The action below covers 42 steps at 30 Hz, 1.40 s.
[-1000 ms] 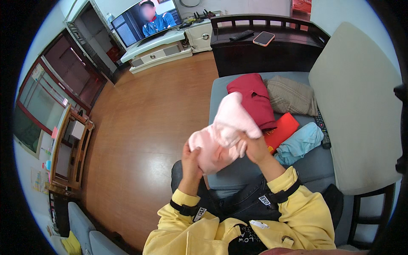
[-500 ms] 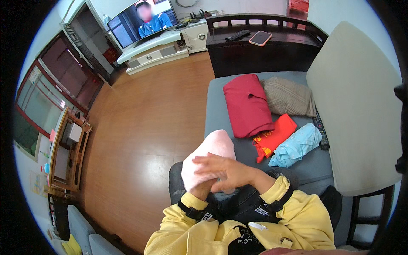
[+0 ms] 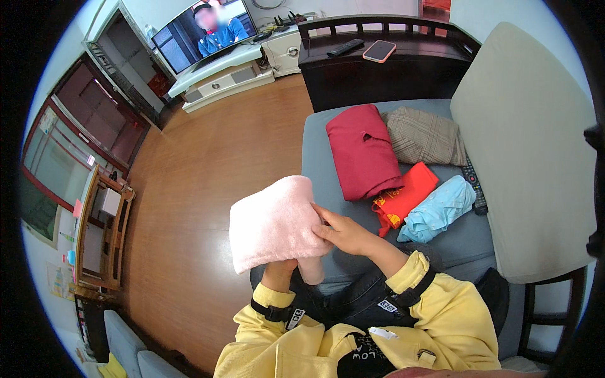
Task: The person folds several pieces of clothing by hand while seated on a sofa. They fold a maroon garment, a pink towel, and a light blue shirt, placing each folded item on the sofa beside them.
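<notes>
A pink, fluffy towel-like cloth [image 3: 270,220] is held up above my lap, its upper part spread out and a narrow strip hanging at the lower right. My left hand [image 3: 279,274] reaches up under it; only the wrist and lower palm show, and the fingers are hidden by the cloth. From the right, my right hand [image 3: 348,234] grips the cloth's right edge, with the thumb and fingers pressed on it.
To the right on the grey-blue sofa seat [image 3: 315,135] lie a folded dark red cloth [image 3: 362,154], a brown plaid cloth [image 3: 425,135], a bright red bag-like cloth [image 3: 409,192], a light blue cloth [image 3: 438,211] and a remote [image 3: 476,189]. A phone [image 3: 379,51] rests on the dark wooden cabinet.
The pink cloth has moved left and opened from a narrow, rounded shape to a wider one. My right hand has gone from lying across its front to gripping its right edge.
</notes>
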Each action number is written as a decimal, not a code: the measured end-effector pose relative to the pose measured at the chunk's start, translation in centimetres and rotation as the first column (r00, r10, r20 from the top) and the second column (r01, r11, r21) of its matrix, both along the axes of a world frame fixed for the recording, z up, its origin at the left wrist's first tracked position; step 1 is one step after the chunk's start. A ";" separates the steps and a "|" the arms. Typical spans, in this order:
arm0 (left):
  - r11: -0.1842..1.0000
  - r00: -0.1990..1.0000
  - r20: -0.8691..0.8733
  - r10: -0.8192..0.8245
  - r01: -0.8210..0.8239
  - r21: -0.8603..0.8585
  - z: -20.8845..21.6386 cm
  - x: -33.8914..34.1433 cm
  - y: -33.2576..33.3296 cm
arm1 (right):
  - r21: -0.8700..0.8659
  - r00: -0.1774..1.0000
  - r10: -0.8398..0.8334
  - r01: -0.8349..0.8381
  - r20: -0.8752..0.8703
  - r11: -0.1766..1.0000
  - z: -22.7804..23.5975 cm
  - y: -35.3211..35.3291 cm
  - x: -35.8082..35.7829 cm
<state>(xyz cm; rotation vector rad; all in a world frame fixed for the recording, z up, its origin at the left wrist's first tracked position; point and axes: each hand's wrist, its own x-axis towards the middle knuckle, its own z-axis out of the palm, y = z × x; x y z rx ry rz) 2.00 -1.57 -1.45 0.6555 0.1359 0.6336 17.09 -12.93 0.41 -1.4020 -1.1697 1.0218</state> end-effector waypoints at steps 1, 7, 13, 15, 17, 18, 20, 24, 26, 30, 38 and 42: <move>1.000 1.000 -0.010 -0.010 0.009 -0.024 -0.2 -0.1 -0.2 | 0.023 0.996 0.006 -0.004 -0.094 1.000 0.1 0.1 -0.1; 0.999 1.000 0.025 -0.014 0.013 0.031 -0.5 -0.5 -1.0 | -0.023 0.779 -0.001 -0.018 -0.627 1.000 1.2 -0.4 -0.8; 0.982 0.979 0.157 -0.131 0.150 -0.114 0.6 -0.3 -1.6 | -0.019 0.573 -0.001 -0.024 -0.819 1.000 1.2 -0.3 -1.0; 0.935 0.960 0.214 -0.180 0.234 -0.265 1.3 0.1 -2.0 | 0.007 0.526 0.011 -0.010 -0.851 1.000 1.1 -0.2 -0.9; 0.928 0.965 0.204 -0.167 0.223 -0.298 2.2 0.4 -2.1 | -0.012 0.421 -0.002 -0.020 -0.907 1.000 1.2 -0.1 -1.0; 0.924 0.968 0.194 -0.158 0.214 -0.318 2.6 0.6 -2.1 | -0.086 0.348 -0.078 -0.007 -0.934 0.996 1.2 -0.2 -1.1; 0.922 0.945 0.298 -0.135 0.230 -0.312 3.5 0.7 -1.8 | -0.041 0.393 -0.016 -0.055 -0.920 0.998 1.4 -0.4 -1.8; 0.960 0.923 0.373 -0.100 0.188 -0.207 3.7 0.9 -1.8 | -0.077 0.405 0.000 -0.174 -0.914 0.982 1.6 -0.7 -2.6; 0.950 0.909 0.411 -0.070 0.186 -0.250 3.1 1.0 -1.9 | -0.136 0.593 -0.011 -0.167 -0.805 0.977 1.4 -0.8 -2.6; 0.980 0.981 0.191 0.030 0.009 -0.201 2.1 0.7 -1.2 | -0.074 0.929 0.093 -0.127 -0.358 0.989 1.2 -0.8 -2.2; 0.980 0.984 0.161 0.075 -0.042 -0.197 2.7 0.2 -1.6 | -0.188 0.679 0.223 -0.476 -0.699 0.859 1.7 -1.4 -1.8; 0.990 0.981 0.188 0.048 -0.021 -0.142 3.4 0.1 -0.9 | 0.007 0.550 0.354 -0.535 -0.756 0.845 0.7 -1.1 -2.9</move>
